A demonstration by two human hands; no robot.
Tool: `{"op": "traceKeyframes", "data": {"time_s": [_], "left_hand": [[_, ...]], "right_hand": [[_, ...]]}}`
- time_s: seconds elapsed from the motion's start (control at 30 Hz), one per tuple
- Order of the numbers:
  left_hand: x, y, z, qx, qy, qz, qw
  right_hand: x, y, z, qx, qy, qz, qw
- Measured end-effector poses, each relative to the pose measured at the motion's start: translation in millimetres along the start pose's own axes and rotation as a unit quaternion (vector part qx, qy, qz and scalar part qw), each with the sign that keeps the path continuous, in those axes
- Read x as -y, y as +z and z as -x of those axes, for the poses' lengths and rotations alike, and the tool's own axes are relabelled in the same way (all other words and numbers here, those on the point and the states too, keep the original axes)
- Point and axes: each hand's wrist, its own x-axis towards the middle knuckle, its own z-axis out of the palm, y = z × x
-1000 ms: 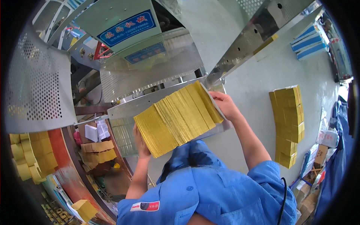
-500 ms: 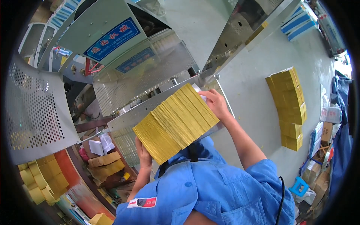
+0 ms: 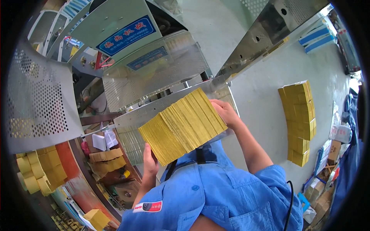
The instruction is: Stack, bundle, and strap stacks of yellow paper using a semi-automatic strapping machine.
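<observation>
Fingers of the bare right hand (image 3: 226, 114) press against the right end of a long, gold-yellow block of thin stacked paper sheets (image 3: 184, 127), while the bare left hand (image 3: 150, 161) braces its left end. Between them they grip it at the centre of the frame, slanting with its right end higher; some fingertips are hidden from me. Beyond the block stretches a flat grey metal machine bed (image 3: 133, 118); I can't tell whether the two touch. A clear, bent plastic guard (image 3: 169, 57) stands above that, upper centre, with a grey perforated metal sheet (image 3: 36, 100) at the left edge. Folded gold-yellow paper bundles (image 3: 296, 119) form a row on the smooth grey floor (image 3: 256, 90), right of frame. A blue buttoned work shirt (image 3: 216, 188) fills the lower centre.
</observation>
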Motion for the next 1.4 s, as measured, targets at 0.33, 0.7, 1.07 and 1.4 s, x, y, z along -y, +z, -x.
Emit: {"op": "traceKeyframes", "data": {"time_s": [0.33,0.7,1.07,1.4], "left_hand": [[-30,24,-11,0.061,-0.02,-0.075,0.995],[-3,24,-30,0.101,0.186,-0.243,0.947],[19,46,-46,0.084,0.179,-0.232,0.952],[-17,88,-27,0.083,0.124,-0.33,0.932]], "right_hand": [[22,-3,18,0.088,-0.04,-0.075,0.992],[-16,-4,-11,0.026,-0.186,-0.359,0.914],[-14,14,-20,-0.224,-0.224,-0.418,0.851],[-23,21,-56,-0.325,-0.199,-0.307,0.872]]}}
